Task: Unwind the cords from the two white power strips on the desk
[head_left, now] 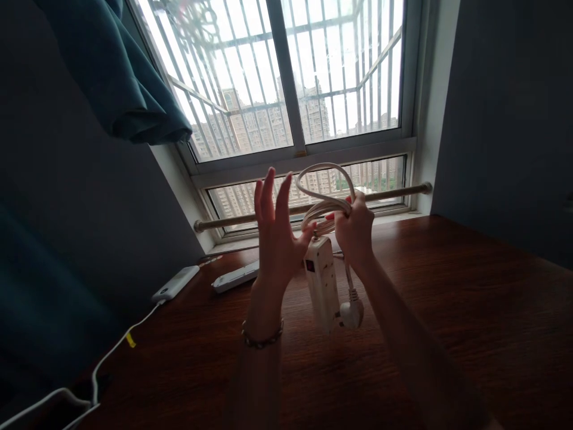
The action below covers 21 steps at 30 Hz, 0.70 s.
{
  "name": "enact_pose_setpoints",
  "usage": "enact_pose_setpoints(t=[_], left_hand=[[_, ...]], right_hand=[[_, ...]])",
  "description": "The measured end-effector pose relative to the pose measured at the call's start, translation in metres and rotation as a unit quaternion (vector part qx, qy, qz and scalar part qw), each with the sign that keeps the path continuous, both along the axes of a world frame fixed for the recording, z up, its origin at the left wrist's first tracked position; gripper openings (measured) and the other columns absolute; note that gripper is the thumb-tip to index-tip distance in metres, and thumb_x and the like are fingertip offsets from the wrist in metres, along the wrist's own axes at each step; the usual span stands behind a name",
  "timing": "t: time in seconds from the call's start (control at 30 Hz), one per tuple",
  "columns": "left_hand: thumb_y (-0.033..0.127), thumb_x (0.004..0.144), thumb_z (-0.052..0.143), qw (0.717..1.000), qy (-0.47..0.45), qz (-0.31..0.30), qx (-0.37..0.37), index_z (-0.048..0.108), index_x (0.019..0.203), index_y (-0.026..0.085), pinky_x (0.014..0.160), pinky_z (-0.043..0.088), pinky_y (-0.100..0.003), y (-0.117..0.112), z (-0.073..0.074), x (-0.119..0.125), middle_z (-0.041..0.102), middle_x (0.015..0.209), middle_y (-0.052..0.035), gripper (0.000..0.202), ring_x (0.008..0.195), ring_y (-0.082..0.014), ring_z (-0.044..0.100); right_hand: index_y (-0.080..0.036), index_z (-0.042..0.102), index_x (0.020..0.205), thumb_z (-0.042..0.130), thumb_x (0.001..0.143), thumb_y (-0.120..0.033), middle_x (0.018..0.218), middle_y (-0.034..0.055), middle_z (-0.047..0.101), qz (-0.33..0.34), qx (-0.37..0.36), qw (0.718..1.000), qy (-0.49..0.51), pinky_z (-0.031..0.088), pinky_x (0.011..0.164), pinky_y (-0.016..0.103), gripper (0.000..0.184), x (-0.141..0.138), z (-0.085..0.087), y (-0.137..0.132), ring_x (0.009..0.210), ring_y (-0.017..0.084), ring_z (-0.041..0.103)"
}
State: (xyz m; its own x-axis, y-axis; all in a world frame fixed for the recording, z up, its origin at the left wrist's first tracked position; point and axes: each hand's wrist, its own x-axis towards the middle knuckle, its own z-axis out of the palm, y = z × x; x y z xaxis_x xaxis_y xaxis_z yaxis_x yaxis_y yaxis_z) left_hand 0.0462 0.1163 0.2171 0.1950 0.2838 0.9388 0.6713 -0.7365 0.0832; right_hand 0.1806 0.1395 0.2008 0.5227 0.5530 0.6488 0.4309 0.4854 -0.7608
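My right hand (356, 230) is closed around the looped white cable (323, 186) of a white power strip (321, 280), which hangs below the hand above the wooden table (447, 310). The strip's white plug (351, 313) dangles beside its lower end. My left hand (276, 233) is raised just left of the loops, fingers stretched upward and apart, its thumb near the cable. A beaded bracelet circles the left wrist.
A white power bank (175, 283) with a white cord (111, 352) and a flat white device (235, 277) lie on the table's far left. A wooden rod (403, 192) runs along the barred window (290, 77). A teal curtain (111, 71) hangs top left.
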Motion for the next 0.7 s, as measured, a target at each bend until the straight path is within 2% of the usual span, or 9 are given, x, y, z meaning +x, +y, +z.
enact_pose_setpoints(t=[0.07, 0.13, 0.23, 0.3, 0.37, 0.43, 0.53, 0.63, 0.7], left_hand=[[0.013, 0.072, 0.067, 0.994, 0.070, 0.033, 0.071, 0.042, 0.129, 0.023, 0.112, 0.007, -0.049, -0.005, 0.003, -0.001, 0.039, 0.143, -0.0091, 0.063, 0.139, -0.0269, 0.013], [0.012, 0.077, 0.060, 0.992, 0.089, 0.028, 0.086, 0.053, 0.107, 0.022, 0.112, 0.007, -0.049, -0.007, 0.004, -0.003, 0.060, 0.120, -0.0065, 0.032, 0.132, -0.0248, 0.034], [0.020, 0.079, 0.060, 0.998, 0.043, 0.010, 0.032, 0.055, 0.077, 0.021, 0.101, 0.032, -0.039, -0.006, 0.001, -0.010, 0.064, 0.076, 0.0008, 0.005, 0.087, -0.0189, 0.062], [0.024, 0.076, 0.063, 1.000, -0.006, 0.008, -0.023, 0.054, 0.068, 0.020, 0.071, 0.043, -0.029, -0.003, -0.001, -0.016, 0.052, 0.058, 0.0055, 0.013, 0.057, -0.0128, 0.053], [0.024, 0.074, 0.064, 0.997, -0.057, 0.004, -0.059, 0.052, 0.064, 0.020, 0.051, 0.034, -0.025, 0.001, -0.003, -0.020, 0.042, 0.050, 0.0074, 0.016, 0.047, -0.0102, 0.040], [0.021, 0.074, 0.063, 0.991, -0.112, -0.009, -0.078, 0.050, 0.063, 0.020, 0.047, 0.030, -0.023, 0.005, -0.003, -0.024, 0.040, 0.049, 0.0077, 0.017, 0.046, -0.0093, 0.036], [0.023, 0.076, 0.059, 0.973, -0.208, -0.026, -0.098, 0.045, 0.062, 0.020, 0.043, 0.027, -0.023, 0.011, -0.003, -0.030, 0.037, 0.048, 0.0079, 0.020, 0.044, -0.0089, 0.034], [0.027, 0.077, 0.057, 0.953, -0.283, -0.029, -0.106, 0.038, 0.061, 0.022, 0.037, 0.024, -0.023, 0.017, -0.001, -0.037, 0.030, 0.044, 0.0093, 0.025, 0.037, -0.0085, 0.029], [0.028, 0.077, 0.055, 0.943, -0.315, -0.022, -0.105, 0.034, 0.062, 0.023, 0.034, 0.023, -0.023, 0.020, -0.001, -0.045, 0.026, 0.044, 0.0100, 0.027, 0.034, -0.0083, 0.027]], right_hand=[[-0.017, 0.039, 0.086, 0.046, 0.076, -0.012, 0.064, 0.0057, 0.058, -0.005, -0.008, 0.999, -0.049, 0.037, 0.056, 0.030, 0.013, -0.008, -0.001, -0.005, 0.063, 0.024, 0.059], [-0.017, 0.038, 0.086, 0.046, 0.076, -0.011, 0.067, 0.0068, 0.058, 0.005, -0.020, 0.995, -0.093, 0.035, 0.055, 0.030, 0.014, -0.016, -0.001, -0.010, 0.063, 0.025, 0.058], [-0.018, 0.039, 0.085, 0.046, 0.074, -0.009, 0.065, 0.0037, 0.055, 0.053, -0.026, 0.990, -0.125, 0.033, 0.055, 0.028, 0.015, -0.023, -0.002, -0.014, 0.060, 0.020, 0.054], [-0.018, 0.042, 0.079, 0.049, 0.071, -0.010, 0.060, 0.0000, 0.052, 0.090, -0.019, 0.986, -0.135, 0.032, 0.053, 0.026, 0.014, -0.022, -0.003, -0.013, 0.054, 0.016, 0.049], [-0.018, 0.045, 0.075, 0.055, 0.069, -0.015, 0.058, -0.0015, 0.053, 0.152, -0.026, 0.980, -0.128, 0.034, 0.054, 0.024, 0.012, -0.019, -0.003, -0.009, 0.055, 0.013, 0.048], [-0.016, 0.050, 0.076, 0.065, 0.067, -0.025, 0.065, -0.0007, 0.057, 0.268, -0.044, 0.958, -0.089, 0.037, 0.055, 0.022, 0.020, -0.016, -0.002, -0.005, 0.060, 0.013, 0.052], [-0.015, 0.053, 0.088, 0.073, 0.064, -0.041, 0.075, 0.0006, 0.060, 0.458, -0.076, 0.885, 0.027, 0.031, 0.042, 0.017, 0.042, -0.011, -0.001, -0.001, 0.048, 0.006, 0.044], [-0.014, 0.049, 0.094, 0.069, 0.069, -0.048, 0.072, 0.0019, 0.060, 0.521, -0.097, 0.836, 0.145, 0.019, 0.033, 0.015, 0.047, -0.004, 0.001, 0.001, 0.036, 0.001, 0.029], [-0.013, 0.051, 0.095, 0.067, 0.072, -0.043, 0.070, 0.0059, 0.062, 0.518, -0.122, 0.829, 0.171, 0.025, 0.034, 0.014, 0.042, 0.003, 0.002, 0.003, 0.037, 0.003, 0.035]])
